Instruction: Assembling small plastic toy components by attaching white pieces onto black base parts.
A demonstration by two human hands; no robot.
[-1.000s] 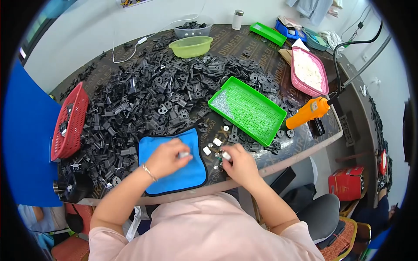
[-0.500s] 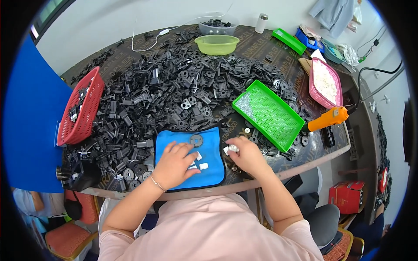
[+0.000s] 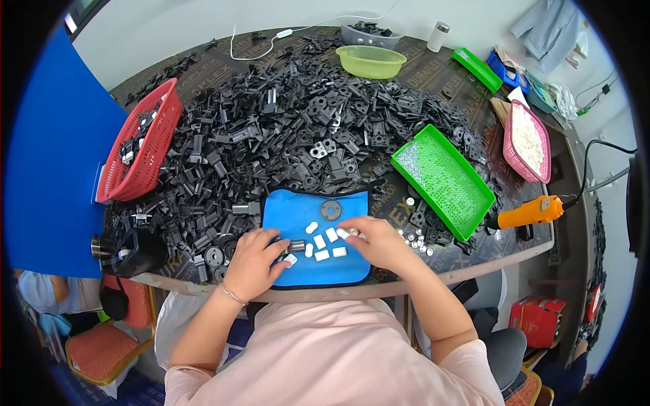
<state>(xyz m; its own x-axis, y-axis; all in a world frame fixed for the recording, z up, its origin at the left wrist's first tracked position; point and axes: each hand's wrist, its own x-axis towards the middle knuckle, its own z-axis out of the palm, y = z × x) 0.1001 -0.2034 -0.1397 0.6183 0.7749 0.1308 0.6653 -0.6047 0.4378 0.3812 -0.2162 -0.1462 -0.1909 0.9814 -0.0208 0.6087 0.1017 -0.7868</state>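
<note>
My left hand [image 3: 252, 262] rests over the left side of a blue cloth mat [image 3: 284, 211]. Its bent fingers close on a black plastic part [image 3: 296, 245], whose end sticks out past the fingertips. One small white block [image 3: 290, 260] lies by the thumb. Over the mat's right edge, my right hand [image 3: 379, 242] pinches a few small white pieces [image 3: 344, 233]; its fingers partly hide them. Between the hands several white blocks [image 3: 319, 241] are spread on the mat. A dark round disc [image 3: 331, 210] with holes lies above them.
A big heap of black plastic parts [image 3: 271, 135] covers the table behind the mat. Small metallic round pieces [image 3: 416, 242] lie right of it, near a green perforated tray [image 3: 447, 183] and an orange power screwdriver [image 3: 531, 212]. A red basket [image 3: 145, 145] stands left.
The view has shifted. My right hand has moved left onto the mat, and more white blocks lie there. A black part now shows at my left fingers. Small metallic pieces are uncovered at the right.
</note>
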